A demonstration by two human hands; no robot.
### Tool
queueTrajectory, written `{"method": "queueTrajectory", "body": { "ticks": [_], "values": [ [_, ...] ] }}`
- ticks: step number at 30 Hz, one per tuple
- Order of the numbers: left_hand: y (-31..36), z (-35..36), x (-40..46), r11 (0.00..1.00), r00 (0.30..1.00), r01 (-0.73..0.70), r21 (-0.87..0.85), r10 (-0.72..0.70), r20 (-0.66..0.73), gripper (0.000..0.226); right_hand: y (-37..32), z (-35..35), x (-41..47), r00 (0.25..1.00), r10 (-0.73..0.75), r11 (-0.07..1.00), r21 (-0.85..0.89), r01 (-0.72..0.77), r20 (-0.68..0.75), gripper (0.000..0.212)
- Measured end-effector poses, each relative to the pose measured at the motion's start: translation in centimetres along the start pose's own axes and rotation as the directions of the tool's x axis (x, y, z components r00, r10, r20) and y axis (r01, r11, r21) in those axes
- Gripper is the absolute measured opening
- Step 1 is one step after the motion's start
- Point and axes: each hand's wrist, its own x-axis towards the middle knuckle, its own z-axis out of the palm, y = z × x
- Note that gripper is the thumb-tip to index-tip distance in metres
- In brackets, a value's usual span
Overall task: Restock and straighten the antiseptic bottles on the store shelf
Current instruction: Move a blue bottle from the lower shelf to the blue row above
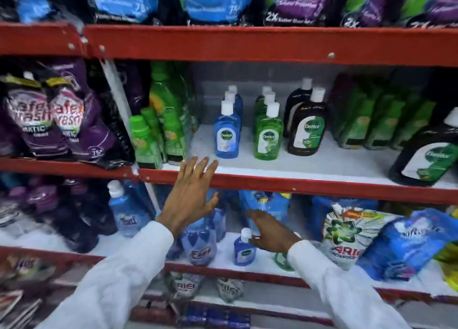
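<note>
Setting: red-edged store shelves stocked with detergent pouches.
Middle shelf: blue, green and brown Dettol bottles queue upright.
Left hand: fingers spread, empty, at shelf's front edge.
Right hand: touching small blue Dettol bottle below; grasp unclear.

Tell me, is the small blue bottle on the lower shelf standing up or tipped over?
Upright: the small blue white-capped plastic bottle stands on its base, cap up, beside the right hand.
</note>
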Motion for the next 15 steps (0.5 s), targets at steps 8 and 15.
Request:
{"method": "queueTrajectory", "body": {
  "ticks": [8, 15],
  "values": [
    [-2.3, 2.1, -0.9, 0.997, 0.995, -0.032, -0.076, 0.039, 0.093, 0.079, 1.0, 4.4, 3.0, 0.986, 0.118, 0.992, 0.02, -0.121, 0.122, 0.042],
    [-3.2, 3.0, -1.2, 0.988, 0.997, -0.055, -0.147, 0.063, 0.052, 0.082, -2.6, -0.6, 0.6, 0.995, 0.092, 0.994, 0.061, -0.09, -0.039, 0.036]
  ]
}}
